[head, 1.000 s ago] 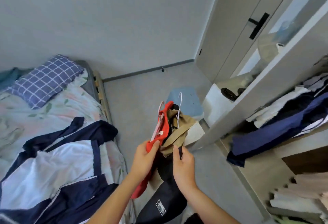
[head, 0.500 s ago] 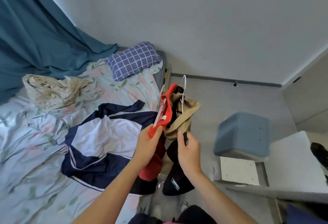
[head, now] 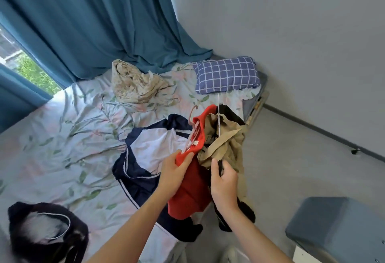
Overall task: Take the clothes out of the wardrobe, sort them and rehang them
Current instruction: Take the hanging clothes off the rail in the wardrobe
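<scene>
I've swung from wardrobe to bed (head: pixel 62 137). Left hand (head: pixel 175 171) grips red garment (head: pixel 191 189), right hand (head: pixel 224 181) pinches black one beside khaki garment (head: pixel 225 148); bundle over bed edge, ready to drop for sorting.

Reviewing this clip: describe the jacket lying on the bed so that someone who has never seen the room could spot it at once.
Start at the bed under the teal curtain. The jacket lies spread flat near the bed's edge, just left of the left hand. It is navy with a large white panel, unlike the beige crumpled cloth by the curtain or the checked pillow.
</scene>
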